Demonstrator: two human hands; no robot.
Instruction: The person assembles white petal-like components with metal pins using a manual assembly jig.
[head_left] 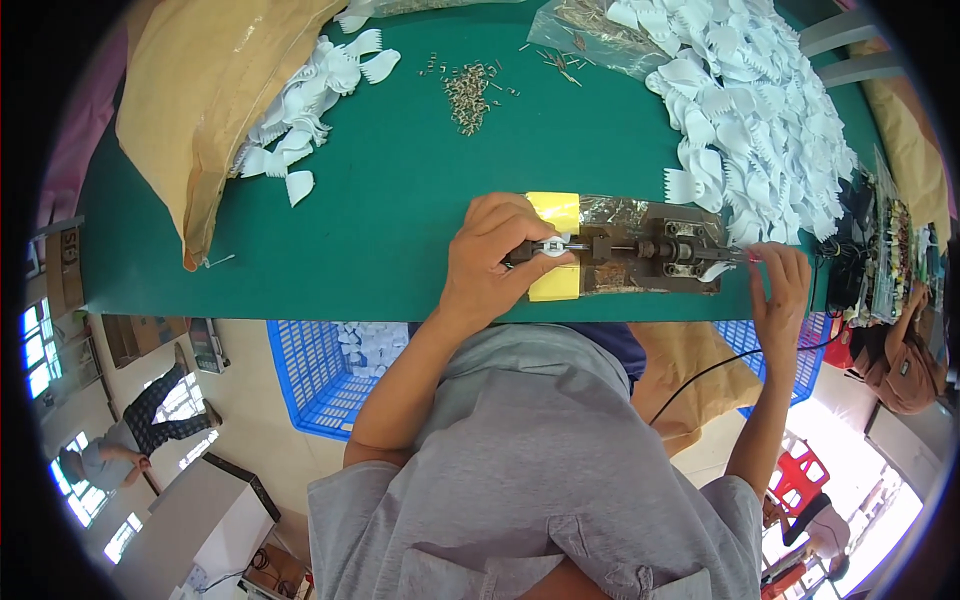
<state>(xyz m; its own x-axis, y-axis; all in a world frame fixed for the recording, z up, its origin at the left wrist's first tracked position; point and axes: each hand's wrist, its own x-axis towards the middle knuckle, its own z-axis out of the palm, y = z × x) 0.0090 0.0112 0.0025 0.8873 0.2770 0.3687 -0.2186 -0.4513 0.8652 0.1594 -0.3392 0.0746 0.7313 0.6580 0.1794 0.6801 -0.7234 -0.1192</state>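
My left hand [484, 262] pinches a small white plastic piece [553, 246] between thumb and fingers, at the left end of a dark metal push clamp [655, 248]. Yellow tape [553, 289] lies across the base under that end. At the clamp's other end, my right hand [783, 290] has its fingers closed on the lever handle [738, 256], whose tip is mostly hidden by them. The clamp lies lengthwise near the table's front edge. How the white piece sits against the clamp is partly covered by my left fingers.
On the green table [380, 220] lie a big heap of white toothed plastic pieces [750, 120], a smaller heap [310, 95] beside a brown paper sack [215, 90], and small metal bits [468, 98]. Blue baskets [310, 385] stand below the front edge. A black cable [715, 365] hangs at the right.
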